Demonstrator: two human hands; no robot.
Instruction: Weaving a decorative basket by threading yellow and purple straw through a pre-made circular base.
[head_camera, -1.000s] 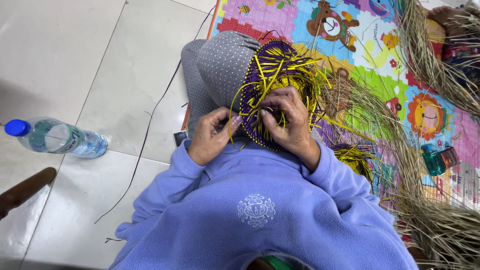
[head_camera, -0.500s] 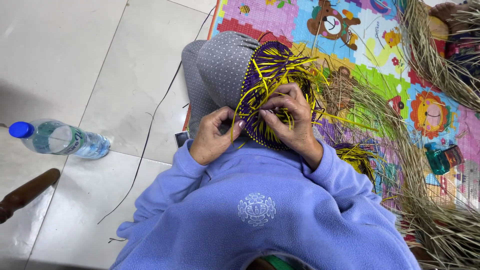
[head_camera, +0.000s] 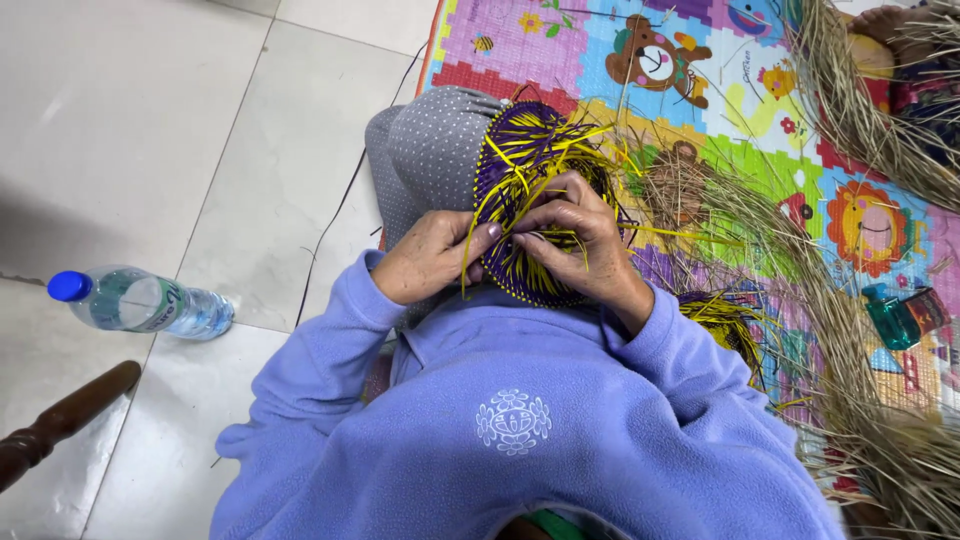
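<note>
The purple-and-yellow woven piece (head_camera: 535, 215) is held on the lap above the mat's left edge, a yellow strand now pinched by left hand (head_camera: 432, 262) fingers, right hand (head_camera: 580, 235) fingers closed on strands, weaving continuing.

1. My right hand (head_camera: 585, 245) covers the middle of the purple and yellow woven piece (head_camera: 520, 170).
2. The frame's left edge cuts off a dark wooden leg (head_camera: 60, 425).
3. The right edge cuts off the dried grass (head_camera: 870, 380).
</note>
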